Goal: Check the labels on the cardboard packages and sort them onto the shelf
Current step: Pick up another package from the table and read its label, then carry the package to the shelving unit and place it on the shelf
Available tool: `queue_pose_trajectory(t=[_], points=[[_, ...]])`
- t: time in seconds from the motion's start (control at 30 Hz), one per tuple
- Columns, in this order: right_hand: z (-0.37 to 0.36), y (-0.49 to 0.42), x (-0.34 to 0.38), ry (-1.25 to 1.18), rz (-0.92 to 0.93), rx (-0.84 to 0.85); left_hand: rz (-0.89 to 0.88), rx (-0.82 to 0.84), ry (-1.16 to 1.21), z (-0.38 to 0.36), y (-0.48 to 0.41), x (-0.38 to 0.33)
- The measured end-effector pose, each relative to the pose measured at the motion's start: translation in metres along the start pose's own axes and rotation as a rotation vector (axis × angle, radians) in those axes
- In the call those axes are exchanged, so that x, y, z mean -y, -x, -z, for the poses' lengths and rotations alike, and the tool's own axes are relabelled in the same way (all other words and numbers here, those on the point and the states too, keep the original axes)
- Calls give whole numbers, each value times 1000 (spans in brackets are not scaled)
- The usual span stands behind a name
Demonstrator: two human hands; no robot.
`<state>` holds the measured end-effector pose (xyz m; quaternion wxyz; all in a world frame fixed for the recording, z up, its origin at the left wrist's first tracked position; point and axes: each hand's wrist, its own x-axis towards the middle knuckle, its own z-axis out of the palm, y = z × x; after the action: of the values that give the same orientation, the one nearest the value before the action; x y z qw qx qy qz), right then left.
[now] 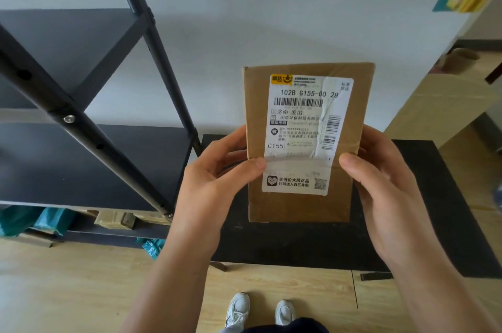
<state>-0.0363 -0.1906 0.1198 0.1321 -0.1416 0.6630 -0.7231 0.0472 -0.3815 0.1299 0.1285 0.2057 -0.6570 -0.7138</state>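
I hold a brown cardboard package (pixel 298 205) upright in front of me, its white shipping label (pixel 304 126) facing me with barcodes and the code G155. My left hand (pixel 217 172) grips the package's left edge, thumb across the label's lower part. My right hand (pixel 380 177) grips the right edge, thumb on the front. The black metal shelf (pixel 89 161) stands to the left, with its middle and upper boards bare where visible.
A low black table (pixel 423 210) lies under the package. On the shelf's bottom level sit teal bags (pixel 40 220) and a taped brown parcel (pixel 114 220). A white wall is behind; a wooden floor and my white shoes (pixel 258 311) are below.
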Motion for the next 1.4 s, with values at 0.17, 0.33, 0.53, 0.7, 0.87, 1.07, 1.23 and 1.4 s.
queue_pose_trajectory(t=[0.17, 0.33, 0.53, 0.7, 0.87, 1.07, 1.23, 1.4], points=[[-9, 2, -9, 104, -108, 55, 99, -120, 6, -3, 17, 10], [-28, 11, -17, 153, -170, 155, 173, -272, 48, 11, 43, 27], [-72, 35, -18, 205, -194, 269, 206, -431, 137, 50, 78, 34], [-124, 69, -20, 243, -201, 367, 209, -522, 183, 101, 121, 40], [-202, 120, -27, 270, -227, 470, 188, -626, 167, 174, 192, 51], [-312, 206, -41, 235, -258, 575, 165, -795, 117, 275, 289, 59], [-388, 253, -46, 236, -240, 630, 145, -880, 120, 344, 339, 57], [-453, 264, -48, 240, -203, 703, 97, -901, 105, 404, 358, 58]])
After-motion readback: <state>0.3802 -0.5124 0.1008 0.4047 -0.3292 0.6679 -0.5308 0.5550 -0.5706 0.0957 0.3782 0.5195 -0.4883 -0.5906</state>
